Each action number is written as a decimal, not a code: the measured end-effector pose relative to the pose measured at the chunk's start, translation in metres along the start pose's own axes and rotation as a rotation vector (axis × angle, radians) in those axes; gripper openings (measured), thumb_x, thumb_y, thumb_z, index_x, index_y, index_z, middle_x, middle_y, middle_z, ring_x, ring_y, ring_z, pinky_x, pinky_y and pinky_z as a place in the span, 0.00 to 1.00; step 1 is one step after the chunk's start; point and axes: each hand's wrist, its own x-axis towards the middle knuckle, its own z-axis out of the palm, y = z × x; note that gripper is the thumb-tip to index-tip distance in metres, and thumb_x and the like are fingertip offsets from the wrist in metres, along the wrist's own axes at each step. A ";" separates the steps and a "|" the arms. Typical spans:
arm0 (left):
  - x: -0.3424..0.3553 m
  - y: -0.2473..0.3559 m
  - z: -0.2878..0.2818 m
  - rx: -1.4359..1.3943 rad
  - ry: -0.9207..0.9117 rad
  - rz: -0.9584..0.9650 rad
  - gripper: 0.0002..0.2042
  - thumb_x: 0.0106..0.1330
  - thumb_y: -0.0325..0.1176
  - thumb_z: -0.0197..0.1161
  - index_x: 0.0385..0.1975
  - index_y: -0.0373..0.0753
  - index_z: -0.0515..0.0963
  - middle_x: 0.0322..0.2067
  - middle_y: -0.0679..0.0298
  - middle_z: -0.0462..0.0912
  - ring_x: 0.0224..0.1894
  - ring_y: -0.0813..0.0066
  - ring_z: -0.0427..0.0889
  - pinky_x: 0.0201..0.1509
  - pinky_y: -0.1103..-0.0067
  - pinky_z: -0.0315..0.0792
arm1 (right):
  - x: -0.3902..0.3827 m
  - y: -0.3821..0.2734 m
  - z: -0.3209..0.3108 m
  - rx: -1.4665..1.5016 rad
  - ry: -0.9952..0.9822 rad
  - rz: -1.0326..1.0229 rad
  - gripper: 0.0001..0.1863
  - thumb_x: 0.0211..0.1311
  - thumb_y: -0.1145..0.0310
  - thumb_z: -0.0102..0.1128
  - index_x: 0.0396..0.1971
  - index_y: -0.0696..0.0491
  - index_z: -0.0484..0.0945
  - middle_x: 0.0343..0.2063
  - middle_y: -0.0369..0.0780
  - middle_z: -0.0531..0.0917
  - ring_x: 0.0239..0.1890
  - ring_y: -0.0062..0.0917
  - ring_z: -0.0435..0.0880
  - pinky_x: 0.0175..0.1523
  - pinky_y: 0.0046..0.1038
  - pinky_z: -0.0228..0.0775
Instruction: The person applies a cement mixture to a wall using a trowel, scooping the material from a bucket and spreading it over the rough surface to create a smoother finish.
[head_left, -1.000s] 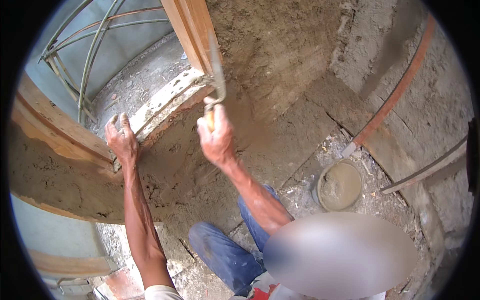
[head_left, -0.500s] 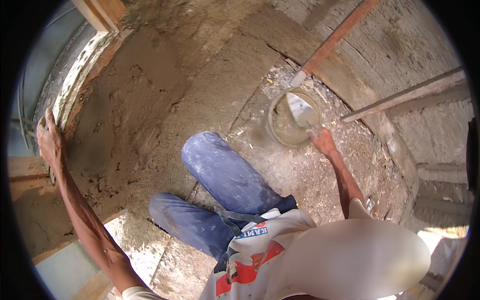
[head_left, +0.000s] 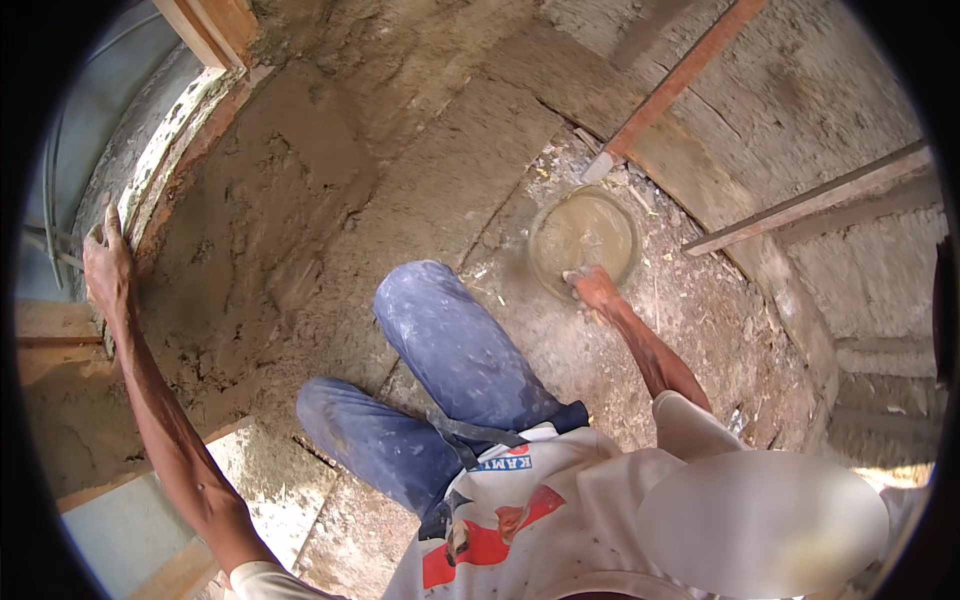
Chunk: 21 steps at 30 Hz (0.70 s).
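Note:
My right hand [head_left: 597, 291] is closed around the handle of a trowel at the near rim of a round bucket [head_left: 535, 262]. Wet grey-brown mortar [head_left: 583, 225] fills the part of the bucket that shows, and the trowel's blade is mostly lost in it. Far to the left, my left hand [head_left: 110, 272] lies on the rough ledge [head_left: 160, 165] of a wall opening, its fingers stretched along the edge and holding nothing. Beside that ledge, the wall [head_left: 260, 190] carries dark, damp, uneven mortar.
A reddish wooden prop [head_left: 670, 85] leans just beyond the bucket, its foot close to the rim. Another timber [head_left: 800, 202] slants in from the right. Chips and debris litter the floor [head_left: 690, 320]. My bent knees [head_left: 450, 330] are between the wall and the bucket.
My right hand has moved left over the bucket's near rim. The shiny trowel blade seen before has gone down into the mortar. My left hand stays on the ledge.

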 end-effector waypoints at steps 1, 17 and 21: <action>-0.001 0.000 0.000 -0.008 0.002 -0.010 0.44 0.69 0.73 0.46 0.64 0.34 0.75 0.58 0.42 0.80 0.63 0.45 0.78 0.67 0.58 0.67 | -0.012 -0.003 -0.004 0.110 -0.037 0.025 0.14 0.69 0.59 0.63 0.35 0.57 0.79 0.20 0.37 0.76 0.14 0.23 0.70 0.18 0.28 0.61; -0.020 0.029 -0.025 0.094 -0.076 0.017 0.35 0.75 0.63 0.45 0.59 0.34 0.79 0.56 0.41 0.81 0.59 0.41 0.79 0.64 0.56 0.70 | -0.084 -0.024 -0.042 0.669 0.031 -0.106 0.10 0.67 0.62 0.56 0.40 0.52 0.76 0.20 0.34 0.72 0.14 0.18 0.68 0.16 0.24 0.60; -0.017 0.024 -0.023 0.093 -0.098 0.013 0.37 0.75 0.63 0.46 0.63 0.30 0.75 0.62 0.42 0.77 0.65 0.46 0.75 0.69 0.58 0.66 | -0.123 -0.101 -0.073 0.945 0.119 -0.364 0.11 0.68 0.72 0.48 0.47 0.54 0.74 0.24 0.35 0.74 0.17 0.17 0.71 0.15 0.21 0.59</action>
